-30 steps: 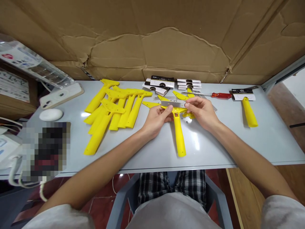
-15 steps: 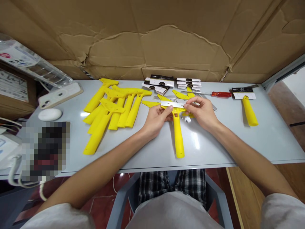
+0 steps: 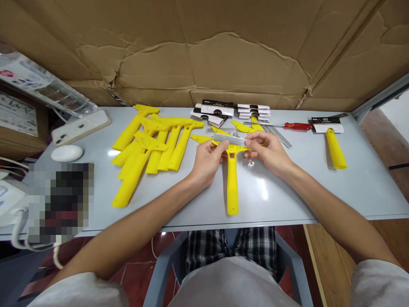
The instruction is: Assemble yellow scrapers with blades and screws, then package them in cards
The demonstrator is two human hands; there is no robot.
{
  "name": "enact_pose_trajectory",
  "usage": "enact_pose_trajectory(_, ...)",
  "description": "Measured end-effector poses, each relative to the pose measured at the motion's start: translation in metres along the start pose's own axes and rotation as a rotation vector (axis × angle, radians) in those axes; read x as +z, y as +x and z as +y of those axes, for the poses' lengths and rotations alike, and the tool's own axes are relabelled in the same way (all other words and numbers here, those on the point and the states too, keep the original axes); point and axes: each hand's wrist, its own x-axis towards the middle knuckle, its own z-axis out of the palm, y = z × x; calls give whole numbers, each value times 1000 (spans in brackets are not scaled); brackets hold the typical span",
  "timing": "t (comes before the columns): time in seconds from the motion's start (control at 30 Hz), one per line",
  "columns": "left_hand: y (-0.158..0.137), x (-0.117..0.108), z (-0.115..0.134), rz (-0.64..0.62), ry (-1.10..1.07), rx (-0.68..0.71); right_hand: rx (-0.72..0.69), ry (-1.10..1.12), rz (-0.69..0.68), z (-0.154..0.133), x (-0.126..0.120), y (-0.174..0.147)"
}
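Observation:
Between my hands is a yellow scraper handle [image 3: 232, 185], its T-shaped head away from me and its grip pointing toward me. A thin metal blade [image 3: 234, 140] lies across that head, its face tilted. My left hand [image 3: 207, 160] is closed, thumb on the blade's left end and fingers behind the head. With thumb and forefinger my right hand [image 3: 267, 149] pinches the blade's right end. Small screws [image 3: 251, 163] lie on the table beneath my right fingers. Loose metal blades [image 3: 278, 135] and yellow scraper parts lie just behind my hands, partly hidden.
Several yellow handles [image 3: 174, 147] are piled at left. Black-and-white card sleeves [image 3: 217, 107] and a red-handled screwdriver [image 3: 297, 126] lie at the back. A carded scraper [image 3: 335, 149] is at right. A phone [image 3: 81, 127] and a white oval object [image 3: 67, 153] sit left. Cardboard [image 3: 204, 64] walls the back.
The handle's grip end has swung left and slightly toward me. The blade has tilted, its right end now lower, while both hands keep their places.

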Motion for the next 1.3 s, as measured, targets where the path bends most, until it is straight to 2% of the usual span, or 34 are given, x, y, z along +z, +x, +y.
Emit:
enact_pose_trajectory(0.1,-1,0,0,-5,3,3,40,-4,-43,0,0,-1)
enact_pose_trajectory(0.3,-1,1,2,-15,38,-15,30,-54,21,-3,2,-3)
enact_pose_trajectory(0.63,2,0,0,-11,15,-24,-10,-12,36,-4,5,-5)
enact_pose_trajectory(0.9,1,1,0,-10,14,17,80,48,8,-2,4,-3)
enact_pose_trajectory(1.13,3,-2,-6,6,33,40,-24,46,31,-1,3,-4)
enact_pose_trajectory(1.3,5,-4,-7,-25,21,11,-45,37,54,1,1,-3)
